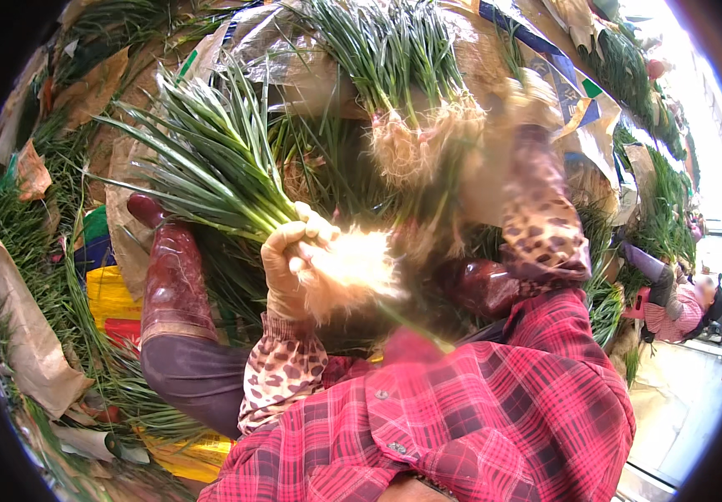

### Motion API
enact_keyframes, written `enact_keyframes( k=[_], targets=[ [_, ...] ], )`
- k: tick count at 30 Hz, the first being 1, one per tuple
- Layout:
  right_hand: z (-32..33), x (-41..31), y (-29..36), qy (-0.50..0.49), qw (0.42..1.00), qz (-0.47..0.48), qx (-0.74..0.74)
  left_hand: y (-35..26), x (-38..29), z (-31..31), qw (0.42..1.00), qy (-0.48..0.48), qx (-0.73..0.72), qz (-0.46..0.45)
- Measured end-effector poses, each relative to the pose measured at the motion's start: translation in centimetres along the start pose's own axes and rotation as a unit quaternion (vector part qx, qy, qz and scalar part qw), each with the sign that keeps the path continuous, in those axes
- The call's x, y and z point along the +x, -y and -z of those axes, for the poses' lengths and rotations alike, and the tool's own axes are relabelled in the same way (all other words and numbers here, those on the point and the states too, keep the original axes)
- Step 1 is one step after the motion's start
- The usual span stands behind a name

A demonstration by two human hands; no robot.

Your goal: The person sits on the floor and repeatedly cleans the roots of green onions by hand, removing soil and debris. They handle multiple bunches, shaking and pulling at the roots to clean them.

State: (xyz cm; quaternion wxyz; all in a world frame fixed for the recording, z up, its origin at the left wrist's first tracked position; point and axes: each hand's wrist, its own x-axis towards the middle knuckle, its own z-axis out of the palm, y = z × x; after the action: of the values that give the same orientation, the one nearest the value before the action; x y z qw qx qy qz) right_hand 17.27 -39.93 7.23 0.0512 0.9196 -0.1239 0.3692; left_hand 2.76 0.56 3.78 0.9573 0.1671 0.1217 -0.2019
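Observation:
My left hand (287,267), in a pale glove, grips a bunch of green onions (226,166) just above the bulbs. Its leaves fan out to the upper left, and the pale roots, washed out by bright light, point right. My right hand (529,97), also gloved, is stretched forward at the upper right; motion blur hides its fingers and whether anything is in them. Left of it, several rooted green onions (398,63) lie with leaves away from me and stringy roots towards me. More onion stalks and roots lie in shadow between my boots.
Dark red boots (176,276) flank the stalks before me. Woven sacks (571,94) and brown paper sheets (35,339) lie among heaps of green onions (22,232). A yellow bag (110,292) is by my left leg. Another person (680,307) sits at the far right.

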Motion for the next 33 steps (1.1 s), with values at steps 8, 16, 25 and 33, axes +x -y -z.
enact_keyframes(
  k=[8, 16, 25, 33],
  targets=[
    [0.2, -3.5, 17.4, 0.481, 0.872, -0.045, 0.071, 0.2, 0.8, 0.8, 0.996, -0.072, -0.059, -0.011],
    [-0.8, -2.5, 6.6, 0.289, 0.736, -0.276, 0.546, 0.2, 0.5, -0.7, 0.997, -0.021, -0.066, -0.021],
    [13.4, -13.8, 18.2, 0.449, 0.497, -0.157, 0.725, -0.2, 0.3, 0.0, 0.998, 0.038, -0.018, 0.049],
    [5.5, -17.2, 11.3, 0.527, 0.825, -0.057, 0.195, 0.0, 0.2, 1.2, 0.978, 0.050, -0.186, 0.078]
  ],
)
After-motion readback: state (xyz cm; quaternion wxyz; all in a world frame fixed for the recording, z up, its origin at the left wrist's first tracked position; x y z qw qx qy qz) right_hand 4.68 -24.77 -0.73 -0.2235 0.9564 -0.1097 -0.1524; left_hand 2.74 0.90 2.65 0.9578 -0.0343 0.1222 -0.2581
